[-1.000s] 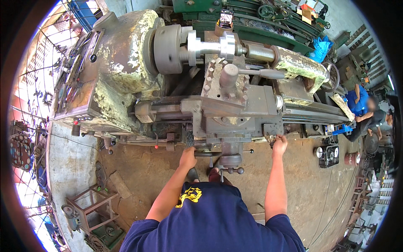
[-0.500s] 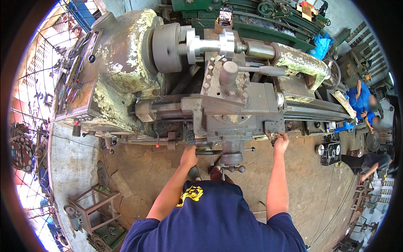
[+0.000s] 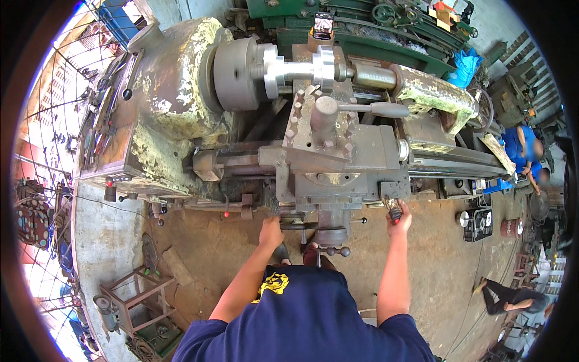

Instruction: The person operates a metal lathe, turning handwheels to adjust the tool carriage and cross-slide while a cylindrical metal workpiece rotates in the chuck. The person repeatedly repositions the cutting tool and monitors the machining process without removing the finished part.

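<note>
On the workshop's dirt floor, your left hand grips the lathe's handwheel; your right hand clasps a small crank handle just right of the carriage.

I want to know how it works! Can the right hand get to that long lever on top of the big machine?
Probably yes. The right hand is low on the machine's front; the lever lies higher up on the tool post, with nothing over it. It would mean a long stretch across the carriage.

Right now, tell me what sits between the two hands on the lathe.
In the head view, between the left hand and right hand sits the carriage apron's handwheel.
</note>
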`<state>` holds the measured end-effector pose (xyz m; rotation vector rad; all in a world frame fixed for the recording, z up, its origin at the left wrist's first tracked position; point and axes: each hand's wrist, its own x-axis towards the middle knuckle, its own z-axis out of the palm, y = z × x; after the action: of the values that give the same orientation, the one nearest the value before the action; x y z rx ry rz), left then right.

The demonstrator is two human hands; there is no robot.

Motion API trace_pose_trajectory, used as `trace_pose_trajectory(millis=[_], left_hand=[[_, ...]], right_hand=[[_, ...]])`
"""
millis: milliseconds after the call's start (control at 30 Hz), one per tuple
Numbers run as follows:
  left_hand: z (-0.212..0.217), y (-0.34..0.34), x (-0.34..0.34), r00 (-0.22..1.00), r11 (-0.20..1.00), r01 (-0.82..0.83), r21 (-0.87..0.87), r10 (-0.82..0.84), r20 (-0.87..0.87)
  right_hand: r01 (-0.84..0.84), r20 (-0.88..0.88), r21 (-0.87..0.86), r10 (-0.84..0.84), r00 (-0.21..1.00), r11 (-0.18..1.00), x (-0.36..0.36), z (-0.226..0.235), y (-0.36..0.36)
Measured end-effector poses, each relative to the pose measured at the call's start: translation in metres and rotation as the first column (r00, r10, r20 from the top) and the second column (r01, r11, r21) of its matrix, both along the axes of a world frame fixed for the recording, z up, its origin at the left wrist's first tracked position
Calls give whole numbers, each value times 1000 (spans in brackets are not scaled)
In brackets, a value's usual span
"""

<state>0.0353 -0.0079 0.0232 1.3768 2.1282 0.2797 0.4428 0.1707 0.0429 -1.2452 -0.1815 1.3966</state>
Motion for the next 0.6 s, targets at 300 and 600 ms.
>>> trace_pose_trajectory(millis=[300, 600], left_hand=[[12, 9, -6, 1000, 989, 4, -146, -3, 7], [2, 8, -20, 997, 996, 33, -83, -27, 72]], right_hand=[[-167, 368, -515, 392, 843, 841, -38, -136, -45], [-166, 0, -494, 191, 982, 854, -55, -160, -38]])
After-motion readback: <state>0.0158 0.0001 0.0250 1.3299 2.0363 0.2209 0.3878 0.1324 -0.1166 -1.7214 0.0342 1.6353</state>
